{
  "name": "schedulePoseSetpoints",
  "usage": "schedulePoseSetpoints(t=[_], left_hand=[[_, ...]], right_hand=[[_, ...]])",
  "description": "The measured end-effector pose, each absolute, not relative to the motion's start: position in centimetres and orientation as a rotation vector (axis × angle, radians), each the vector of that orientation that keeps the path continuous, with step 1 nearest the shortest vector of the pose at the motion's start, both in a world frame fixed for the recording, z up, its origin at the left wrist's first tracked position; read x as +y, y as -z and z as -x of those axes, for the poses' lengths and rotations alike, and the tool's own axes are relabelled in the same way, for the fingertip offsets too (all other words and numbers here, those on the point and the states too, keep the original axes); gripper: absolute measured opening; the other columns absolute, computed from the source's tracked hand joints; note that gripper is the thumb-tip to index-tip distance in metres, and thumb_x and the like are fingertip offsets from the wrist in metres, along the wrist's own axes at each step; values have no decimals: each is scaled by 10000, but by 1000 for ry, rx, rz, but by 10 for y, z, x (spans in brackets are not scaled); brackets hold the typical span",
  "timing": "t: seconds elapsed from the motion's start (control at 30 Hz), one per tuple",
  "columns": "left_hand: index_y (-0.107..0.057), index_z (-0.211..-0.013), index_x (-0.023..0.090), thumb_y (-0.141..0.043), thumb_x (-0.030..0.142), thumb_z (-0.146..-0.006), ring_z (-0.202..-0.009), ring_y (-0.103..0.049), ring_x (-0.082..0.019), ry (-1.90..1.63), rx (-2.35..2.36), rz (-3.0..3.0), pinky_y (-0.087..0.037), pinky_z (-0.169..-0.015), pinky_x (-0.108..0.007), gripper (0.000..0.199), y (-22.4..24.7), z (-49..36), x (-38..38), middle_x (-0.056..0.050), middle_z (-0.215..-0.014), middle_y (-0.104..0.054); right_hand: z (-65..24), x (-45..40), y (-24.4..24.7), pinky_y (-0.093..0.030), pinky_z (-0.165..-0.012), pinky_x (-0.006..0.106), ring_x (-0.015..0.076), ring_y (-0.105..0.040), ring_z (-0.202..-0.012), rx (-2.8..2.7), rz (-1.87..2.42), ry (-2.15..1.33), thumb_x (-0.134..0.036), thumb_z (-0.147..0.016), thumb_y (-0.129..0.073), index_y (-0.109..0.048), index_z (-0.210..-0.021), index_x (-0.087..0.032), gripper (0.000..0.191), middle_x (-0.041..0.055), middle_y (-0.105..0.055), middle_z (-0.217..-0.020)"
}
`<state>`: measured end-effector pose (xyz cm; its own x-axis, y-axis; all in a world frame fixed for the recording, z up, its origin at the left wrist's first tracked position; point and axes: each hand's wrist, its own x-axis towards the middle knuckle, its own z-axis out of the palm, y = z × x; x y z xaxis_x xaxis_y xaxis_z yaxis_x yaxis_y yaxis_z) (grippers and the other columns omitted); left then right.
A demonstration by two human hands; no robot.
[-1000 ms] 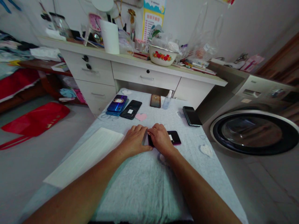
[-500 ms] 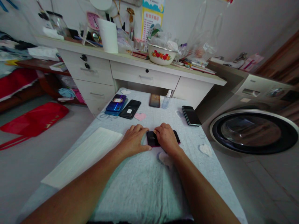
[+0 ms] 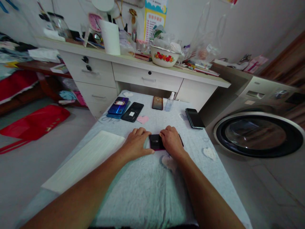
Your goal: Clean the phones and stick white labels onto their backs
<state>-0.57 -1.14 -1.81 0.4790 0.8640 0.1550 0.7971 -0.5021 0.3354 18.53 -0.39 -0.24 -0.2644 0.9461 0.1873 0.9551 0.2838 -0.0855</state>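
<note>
Found black phone [image 3: 156, 143] lying flat on cloth-covered table [image 3: 143, 187], both hands at it.
Observed left hand [image 3: 136, 143] at its left end, thumb and forefinger set wide near the two corners. Observed right hand [image 3: 172, 141] over its middle and right part, fingers bunched narrow against the upper face; could not tell of any item pinched beneath them. Logged pale rectangular strip [image 3: 85, 162] beside left forearm, blue phone [image 3: 118, 106] and labelled dark phone [image 3: 137, 107] at far left, spray bottle [image 3: 169, 103] near far edge.
</note>
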Motion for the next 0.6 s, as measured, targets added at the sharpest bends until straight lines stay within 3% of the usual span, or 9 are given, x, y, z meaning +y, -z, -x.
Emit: schedulePoseSetpoints(t=[0.6], left_hand=[[-512, -1155, 219, -709, 577, -634, -1042, -480, -292, -438, 1453, -2476, -386, -904, -407, 662, 16, 3, -11, -78, -1122, -543]], right_hand=[[-161, -6, 4, -337, -858, 301, 187, -462, -910, -2466, 1504, -72, -223, -960, -427, -690, -972, -168, 270, 79, -576, -922]])
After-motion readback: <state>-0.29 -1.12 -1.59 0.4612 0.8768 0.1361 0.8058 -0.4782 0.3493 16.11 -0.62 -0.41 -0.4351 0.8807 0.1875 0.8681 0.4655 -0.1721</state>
